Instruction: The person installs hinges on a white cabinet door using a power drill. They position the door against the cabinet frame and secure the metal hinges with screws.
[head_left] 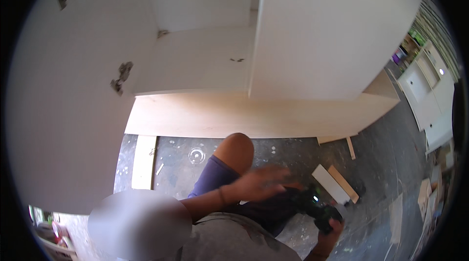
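Note:
My right hand (334, 228) grips a black cordless drill (312, 203) low on the right, and a small light shines on the tool. My left hand (259, 183), blurred by motion, reaches across my lap toward the drill with its fingers stretched out and nothing visible in them. A dark band circles the left wrist. Ahead of my bent knee stands a pale cabinet (195, 63). Its left door (73, 114) hangs wide, with metal hinges (122, 77) on the inner face. The right door (332, 31) covers the other side.
A few small dark pieces (237, 59) lie on the cabinet's bottom panel. Wood offcuts (332, 184) rest on the paint-spotted dark floor (371, 163). A pale board (145, 161) lies beneath the left door. Another white cabinet piece (427, 92) stands at the far right.

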`<state>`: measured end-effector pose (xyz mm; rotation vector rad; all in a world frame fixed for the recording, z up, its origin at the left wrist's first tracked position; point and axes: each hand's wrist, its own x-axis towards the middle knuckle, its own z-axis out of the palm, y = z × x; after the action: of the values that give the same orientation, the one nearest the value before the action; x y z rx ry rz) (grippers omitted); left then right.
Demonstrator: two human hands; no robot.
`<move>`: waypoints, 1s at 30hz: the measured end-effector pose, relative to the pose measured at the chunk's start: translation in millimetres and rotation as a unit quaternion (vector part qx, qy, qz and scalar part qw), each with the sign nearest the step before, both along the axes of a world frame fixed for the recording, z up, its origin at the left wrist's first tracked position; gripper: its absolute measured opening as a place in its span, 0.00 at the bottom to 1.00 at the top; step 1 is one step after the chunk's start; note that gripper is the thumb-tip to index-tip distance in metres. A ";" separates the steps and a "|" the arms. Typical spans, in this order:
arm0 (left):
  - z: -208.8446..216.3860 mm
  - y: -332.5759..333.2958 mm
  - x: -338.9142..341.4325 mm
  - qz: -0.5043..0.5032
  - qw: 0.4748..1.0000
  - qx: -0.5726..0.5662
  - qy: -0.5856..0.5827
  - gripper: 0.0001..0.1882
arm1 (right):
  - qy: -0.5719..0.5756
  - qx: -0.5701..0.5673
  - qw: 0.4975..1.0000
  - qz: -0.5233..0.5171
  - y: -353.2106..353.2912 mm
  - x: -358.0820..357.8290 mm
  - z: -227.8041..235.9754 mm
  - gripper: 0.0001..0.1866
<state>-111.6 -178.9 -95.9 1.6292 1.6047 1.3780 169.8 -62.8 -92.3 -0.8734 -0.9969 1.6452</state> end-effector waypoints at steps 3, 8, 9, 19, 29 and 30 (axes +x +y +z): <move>-52.8 -79.1 -78.3 0.316 0.917 0.089 -0.228 0.15 | -0.130 -0.012 0.987 -0.099 22.6 84.0 -52.3 0.27; -122.0 -273.7 -105.1 0.455 0.480 0.269 -0.700 0.36 | -0.302 -0.031 0.916 -0.263 47.3 186.9 -157.0 0.15; -108.7 -297.7 -95.6 0.461 0.459 0.315 -0.691 0.38 | -0.311 -0.031 0.910 -0.274 48.5 209.1 -186.4 0.14; -23.2 -327.6 -74.2 0.166 0.752 0.295 -0.565 0.33 | -0.548 -0.031 0.803 -0.230 26.5 335.6 -420.9 0.07; 2.3 -109.4 -84.8 0.149 0.864 0.128 -0.463 0.22 | -0.311 -0.083 0.856 -0.404 20.2 298.2 -363.9 0.05; -1.4 -92.1 -94.6 0.190 0.859 0.123 -0.459 0.23 | -0.328 -0.079 0.852 -0.400 16.9 293.2 -361.9 0.06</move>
<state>-206.2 -271.0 -97.3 0.5226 1.1824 2.1743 463.0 -45.9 -454.2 -1.7499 -0.7504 0.7063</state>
